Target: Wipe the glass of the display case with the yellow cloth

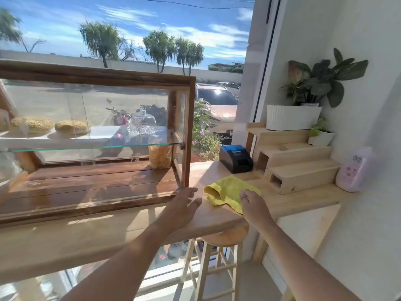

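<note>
Across the left and centre of the frame stands the wooden display case (95, 135), its front glass (86, 118) facing the camera, with a glass shelf inside carrying two round pastries (32, 124), a clear glass dome (143, 121) and, below it, a bag of yellowish snacks (160, 156). It sits on a pale wooden counter (206, 216) that runs along the window.

At lower centre, the left hand (184, 205) reaches toward the case's bottom right corner, fingers spread and slack, gripping nothing; the fingertips seem to touch the frame there, though the angle leaves that uncertain.

Just right of it, the yellow cloth (225, 192) lies crumpled on the counter, apart from the glass. The right hand (253, 205) rests over the cloth's near right edge, its fingers curled down onto the fabric; whether they have pinched it yet cannot be told.

Further right sit a black receipt printer (236, 158), a stepped wooden riser (299, 161), a potted plant (314, 83) in a white planter and a pink pouch (354, 169).

The step in hand looks like picking up the cloth; no wiping has begun. Next, the right hand needs a firm gather of the fabric, a lift, and a carry leftward to press it flat on the front pane, while the left hand steadies the case.
</note>
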